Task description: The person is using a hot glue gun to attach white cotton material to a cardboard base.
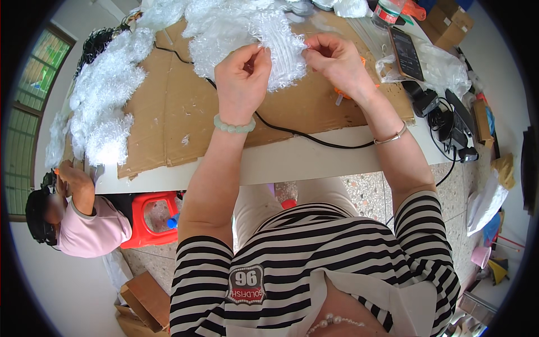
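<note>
A shiny white fringed material (281, 48), ribbed with rows of strands, lies on a cardboard sheet in front of me. My left hand (244, 73) is closed in a pinch at its left edge, thumb against the fingertips. Across from it, my right hand (334, 59) pinches at the right edge of the same material. What exactly sits between the fingertips is too small to make out, but the white fringe touches both. Beneath my right wrist an orange tool (341, 94) with a pale tip shows in part, the rest hidden by the hand.
Cardboard (163, 123) covers much of the white table (303, 163); a black cable (292, 132) crosses it. More white fringe (106, 95) is heaped left. A phone (406, 54), plastic bottle (386, 12) and black adapters (443, 115) lie right. A person in pink (95, 227) sits left.
</note>
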Demonstrator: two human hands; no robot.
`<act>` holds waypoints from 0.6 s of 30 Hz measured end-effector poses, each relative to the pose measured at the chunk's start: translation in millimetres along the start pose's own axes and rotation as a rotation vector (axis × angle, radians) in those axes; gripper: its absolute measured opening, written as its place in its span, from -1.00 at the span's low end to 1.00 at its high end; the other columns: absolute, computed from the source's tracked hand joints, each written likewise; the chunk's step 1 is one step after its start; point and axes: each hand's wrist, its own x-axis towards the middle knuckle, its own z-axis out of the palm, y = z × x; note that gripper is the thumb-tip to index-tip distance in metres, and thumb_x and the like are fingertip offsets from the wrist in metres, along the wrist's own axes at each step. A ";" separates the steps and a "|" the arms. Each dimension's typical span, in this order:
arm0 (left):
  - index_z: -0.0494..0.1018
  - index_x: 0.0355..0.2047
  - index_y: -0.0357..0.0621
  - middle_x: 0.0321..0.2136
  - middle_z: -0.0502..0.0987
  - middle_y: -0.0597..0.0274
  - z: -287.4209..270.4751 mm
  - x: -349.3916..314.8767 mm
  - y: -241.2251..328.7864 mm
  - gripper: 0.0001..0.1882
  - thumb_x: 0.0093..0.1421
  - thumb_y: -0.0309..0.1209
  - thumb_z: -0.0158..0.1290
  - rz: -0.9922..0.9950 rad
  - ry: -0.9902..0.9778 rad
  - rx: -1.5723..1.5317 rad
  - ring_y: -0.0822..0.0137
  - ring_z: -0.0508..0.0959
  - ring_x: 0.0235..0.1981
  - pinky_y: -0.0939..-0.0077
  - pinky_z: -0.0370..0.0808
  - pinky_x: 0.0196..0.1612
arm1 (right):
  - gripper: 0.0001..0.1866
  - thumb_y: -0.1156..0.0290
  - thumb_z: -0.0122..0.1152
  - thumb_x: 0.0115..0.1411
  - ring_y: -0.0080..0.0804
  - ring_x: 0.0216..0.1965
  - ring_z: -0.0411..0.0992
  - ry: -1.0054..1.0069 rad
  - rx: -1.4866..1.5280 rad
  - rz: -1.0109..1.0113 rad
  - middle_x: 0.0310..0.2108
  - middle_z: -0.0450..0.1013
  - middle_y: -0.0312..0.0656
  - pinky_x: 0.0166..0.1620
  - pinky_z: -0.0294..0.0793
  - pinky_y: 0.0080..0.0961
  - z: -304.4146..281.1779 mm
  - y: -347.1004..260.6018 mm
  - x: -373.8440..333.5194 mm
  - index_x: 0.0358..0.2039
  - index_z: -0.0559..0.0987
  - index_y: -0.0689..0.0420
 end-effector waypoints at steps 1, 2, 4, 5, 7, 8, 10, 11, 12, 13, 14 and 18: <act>0.48 -0.42 -0.37 -0.69 0.40 0.37 1.0 -0.8 0.5 -0.90 0.09 -0.54 0.09 0.000 -0.001 -0.001 0.64 0.29 -0.66 0.71 0.25 -0.60 | -0.86 0.49 0.18 0.10 -0.69 -0.47 0.32 0.001 0.000 0.001 -0.48 0.43 -0.38 -0.37 0.33 -0.73 0.6 -0.1 -0.9 -0.32 0.53 0.26; 0.48 -0.42 -0.37 -0.69 0.43 0.31 2.3 -1.9 1.1 -0.90 0.08 -0.55 0.09 0.053 -0.010 0.024 0.60 0.33 -0.67 0.68 0.28 -0.60 | -0.85 0.46 0.18 0.09 -0.70 -0.47 0.30 0.030 -0.055 -0.002 -0.49 0.41 -0.39 -0.38 0.31 -0.72 2.5 -1.6 -2.5 -0.35 0.52 0.26; 0.48 -0.42 -0.36 -0.68 0.45 0.25 4.4 -2.8 1.0 -0.91 0.07 -0.56 0.09 0.105 -0.020 0.048 0.55 0.36 -0.68 0.66 0.30 -0.60 | -0.84 0.44 0.19 0.08 -0.71 -0.46 0.29 0.060 -0.111 -0.004 -0.50 0.39 -0.41 -0.38 0.29 -0.72 3.0 -1.4 -3.3 -0.38 0.52 0.26; 0.48 -0.43 -0.35 -0.67 0.46 0.19 5.5 -2.6 0.8 -0.92 0.06 -0.56 0.09 0.179 -0.042 0.084 0.50 0.39 -0.69 0.64 0.32 -0.59 | -0.82 0.40 0.19 0.08 -0.72 -0.47 0.26 0.029 -0.149 0.017 -0.51 0.37 -0.42 -0.39 0.27 -0.71 1.1 -0.8 -2.8 -0.38 0.52 0.26; 0.48 -0.43 -0.34 -0.66 0.48 0.14 6.3 -1.6 0.1 -0.92 0.05 -0.56 0.09 0.252 -0.064 0.120 0.45 0.42 -0.69 0.61 0.34 -0.59 | -0.80 0.36 0.19 0.08 -0.72 -0.47 0.24 -0.001 -0.189 0.037 -0.51 0.36 -0.43 -0.40 0.25 -0.70 -2.3 -0.2 -1.6 -0.39 0.52 0.25; 0.49 -0.44 -0.33 -0.65 0.48 0.12 5.8 -1.5 -0.6 -0.92 0.04 -0.56 0.09 0.308 -0.079 0.176 0.42 0.43 -0.69 0.60 0.35 -0.58 | -0.78 0.32 0.19 0.10 -0.72 -0.48 0.22 -0.053 -0.186 0.073 -0.52 0.34 -0.44 -0.40 0.23 -0.69 -3.7 -0.8 -0.9 -0.37 0.53 0.24; 0.49 -0.44 -0.32 -0.65 0.48 0.11 5.5 -1.4 -3.4 -0.93 0.03 -0.56 0.09 0.362 -0.093 0.234 0.40 0.44 -0.69 0.59 0.36 -0.58 | -0.76 0.29 0.19 0.11 -0.72 -0.49 0.20 -0.109 -0.183 0.108 -0.53 0.33 -0.44 -0.41 0.21 -0.69 -3.4 -4.1 -0.6 -0.36 0.54 0.23; 0.49 -0.43 -0.31 -0.65 0.48 0.11 6.2 -1.5 -5.2 -0.92 0.03 -0.56 0.10 0.333 -0.094 0.206 0.41 0.44 -0.68 0.59 0.36 -0.58 | -0.71 0.24 0.16 0.13 -0.71 -0.49 0.21 -0.133 -0.185 0.108 -0.52 0.34 -0.43 -0.40 0.22 -0.69 -2.2 -6.7 -1.8 -0.33 0.54 0.24; 0.50 -0.43 -0.31 -0.65 0.48 0.11 6.3 -1.9 -6.1 -0.92 0.03 -0.56 0.10 0.304 -0.095 0.178 0.43 0.44 -0.68 0.59 0.36 -0.57 | -0.67 0.18 0.14 0.15 -0.69 -0.49 0.21 -0.158 -0.188 0.108 -0.51 0.35 -0.42 -0.38 0.22 -0.69 -1.5 -9.1 -2.8 -0.30 0.54 0.24; 0.50 -0.43 -0.31 -0.65 0.48 0.11 5.1 -2.8 -6.2 -0.92 0.03 -0.56 0.10 0.302 -0.094 0.178 0.43 0.44 -0.68 0.59 0.36 -0.57 | -0.67 0.18 0.14 0.15 -0.69 -0.49 0.21 -0.159 -0.188 0.109 -0.51 0.35 -0.42 -0.38 0.22 -0.69 -1.5 -11.5 -3.4 -0.30 0.54 0.24; 0.50 -0.41 -0.32 -0.66 0.48 0.16 4.4 -3.0 -2.8 -0.91 0.04 -0.55 0.10 0.205 -0.083 0.146 0.48 0.43 -0.67 0.62 0.35 -0.57 | -0.62 0.13 0.10 0.17 -0.67 -0.48 0.23 -0.129 -0.086 0.064 -0.49 0.37 -0.40 -0.36 0.24 -0.68 -2.7 -14.2 -4.1 -0.27 0.53 0.24; 0.50 -0.39 -0.37 -0.67 0.45 0.36 1.3 -1.7 -2.1 -0.87 0.08 -0.51 0.11 -0.050 -0.035 -0.008 0.64 0.35 -0.64 0.70 0.28 -0.58 | -0.52 0.01 -0.04 0.23 -0.63 -0.45 0.29 -0.129 0.219 0.073 -0.42 0.41 -0.36 -0.30 0.30 -0.63 -9.5 -4.2 0.0 -0.22 0.52 0.23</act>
